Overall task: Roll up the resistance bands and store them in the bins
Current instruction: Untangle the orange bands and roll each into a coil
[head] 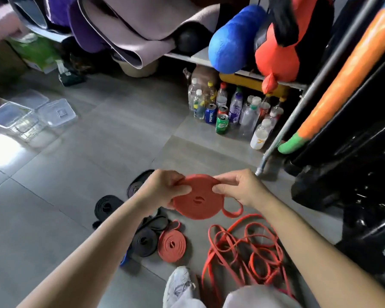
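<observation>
Above the grey floor [76,174], low in the middle, left hand [162,190] and right hand [238,190] pinch the red roll [196,205] with their fingers, its loose end [232,212] beside the right hand, bins [20,117] far upper left.

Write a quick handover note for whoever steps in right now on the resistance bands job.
Left hand and right hand: both grip the red coil, almost wound; its tail hangs free.
Done: a smaller red roll and black rolls lie on the floor.
Left: finish this coil, roll the loose red tangle, then move every roll into the clear bins at far left.
</observation>
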The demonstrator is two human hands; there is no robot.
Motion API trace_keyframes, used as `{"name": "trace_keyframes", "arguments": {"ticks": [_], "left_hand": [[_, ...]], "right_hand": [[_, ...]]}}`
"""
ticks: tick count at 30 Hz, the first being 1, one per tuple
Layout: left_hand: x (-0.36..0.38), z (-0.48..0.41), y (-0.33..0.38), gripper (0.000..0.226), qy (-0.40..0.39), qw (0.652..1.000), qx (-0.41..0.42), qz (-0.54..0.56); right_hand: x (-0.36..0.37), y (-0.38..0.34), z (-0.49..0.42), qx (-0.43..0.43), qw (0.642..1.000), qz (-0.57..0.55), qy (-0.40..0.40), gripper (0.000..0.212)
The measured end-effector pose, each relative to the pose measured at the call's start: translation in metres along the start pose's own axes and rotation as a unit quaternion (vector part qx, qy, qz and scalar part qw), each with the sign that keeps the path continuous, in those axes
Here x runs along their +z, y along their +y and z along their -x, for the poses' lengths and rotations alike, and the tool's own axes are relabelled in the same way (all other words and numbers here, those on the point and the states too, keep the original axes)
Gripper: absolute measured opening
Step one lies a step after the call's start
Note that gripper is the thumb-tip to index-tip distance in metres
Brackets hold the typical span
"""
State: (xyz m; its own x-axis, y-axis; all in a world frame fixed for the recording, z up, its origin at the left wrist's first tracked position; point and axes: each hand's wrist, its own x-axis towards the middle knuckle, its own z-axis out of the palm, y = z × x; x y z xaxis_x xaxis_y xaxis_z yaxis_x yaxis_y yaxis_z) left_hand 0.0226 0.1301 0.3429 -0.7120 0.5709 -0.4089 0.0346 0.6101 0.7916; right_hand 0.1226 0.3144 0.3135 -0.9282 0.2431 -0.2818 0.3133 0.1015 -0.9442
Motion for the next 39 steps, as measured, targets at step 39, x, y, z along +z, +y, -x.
{"name": "trace_keyframes", "arguments": {"ticks": [39], "left_hand": [[0.2, -0.075, -0.317, 0.085, -0.098, 0.917, -0.074, -0.38]], "right_hand": [[0.094, 0.322, -0.157, 0.206, 0.947, 0.239, -0.062, 0.041]]}}
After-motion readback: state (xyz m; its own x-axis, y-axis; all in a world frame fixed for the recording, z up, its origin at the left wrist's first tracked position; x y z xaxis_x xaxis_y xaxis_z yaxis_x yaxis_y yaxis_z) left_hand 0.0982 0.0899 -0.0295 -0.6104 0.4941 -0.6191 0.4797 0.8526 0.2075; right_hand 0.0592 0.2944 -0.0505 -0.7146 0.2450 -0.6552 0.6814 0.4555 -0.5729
